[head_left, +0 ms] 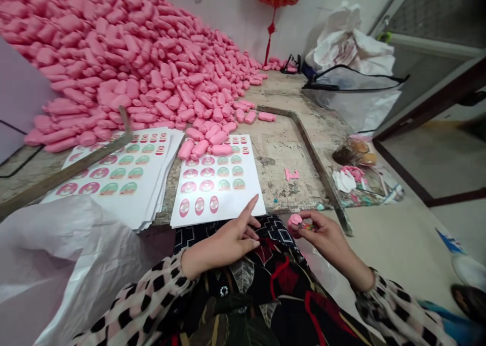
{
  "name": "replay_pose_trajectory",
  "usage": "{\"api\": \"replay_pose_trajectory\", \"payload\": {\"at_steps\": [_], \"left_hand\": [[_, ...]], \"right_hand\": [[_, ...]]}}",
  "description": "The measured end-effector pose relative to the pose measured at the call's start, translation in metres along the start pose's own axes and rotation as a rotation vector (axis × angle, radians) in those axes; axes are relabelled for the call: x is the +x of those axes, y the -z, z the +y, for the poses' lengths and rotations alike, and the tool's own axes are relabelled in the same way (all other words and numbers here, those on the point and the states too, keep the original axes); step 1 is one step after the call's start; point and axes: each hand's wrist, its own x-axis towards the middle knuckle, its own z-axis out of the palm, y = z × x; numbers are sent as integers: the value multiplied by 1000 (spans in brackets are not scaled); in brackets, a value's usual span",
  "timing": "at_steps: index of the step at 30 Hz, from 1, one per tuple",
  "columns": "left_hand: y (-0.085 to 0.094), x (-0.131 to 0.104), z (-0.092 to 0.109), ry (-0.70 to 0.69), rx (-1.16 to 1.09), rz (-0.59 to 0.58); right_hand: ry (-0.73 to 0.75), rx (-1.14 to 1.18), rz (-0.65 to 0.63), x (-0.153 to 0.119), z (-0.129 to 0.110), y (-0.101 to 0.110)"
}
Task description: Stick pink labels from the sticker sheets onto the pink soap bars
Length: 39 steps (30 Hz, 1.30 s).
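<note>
My right hand is above my lap, just off the table's front edge. Its thumb and fingers close round a small pink plastic piece with a rounded end; some multicoloured bits show beside it, too small to make out. Over the lower right corner of a sticker sheet, my left hand has its index finger stretched out and holds nothing. The sheet carries pink and green printed labels. Several small pink plastic bottles lie across its upper part.
A large heap of similar pink bottles covers the back left. A stack of label sheets lies at the left under a wooden strip. Another strip bounds the right. Between them sits a pink E-shaped piece. White bags stand behind.
</note>
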Motion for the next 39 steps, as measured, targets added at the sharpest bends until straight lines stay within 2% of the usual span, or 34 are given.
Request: {"api": "replay_pose_trajectory", "payload": {"at_steps": [3,6,8,10,13,16,18,21,24,27,31,36,39], "left_hand": [[9,-5,-1,46,27,4],[15,-12,-2,90,14,19],[17,-16,-4,114,12,24],[19,-20,-7,131,17,36],[21,-25,-8,155,14,69],[23,-29,-6,169,11,105],[24,-31,-3,170,16,133],[27,-38,-1,164,26,189],[31,-48,-4,179,18,246],[35,-59,-6,210,4,325],[41,-69,-8,220,-13,422],[50,-62,-11,177,-129,471],[51,-48,-8,138,-306,566]], "right_hand": [[-64,-422,74,-21,50,19],[-186,-627,80,-40,96,25],[-239,-709,72,-46,115,26],[-233,-748,58,-42,115,23],[-67,-658,25,-20,79,10],[255,-446,-41,20,17,-13],[415,-390,-85,54,-24,-33],[538,-441,-82,113,-73,-61],[577,-551,-37,170,-104,-87],[562,-611,-59,208,-119,-109],[523,-611,-141,226,-120,-126],[432,-520,-202,217,-113,-121],[366,-425,-242,191,-113,-122]]}}
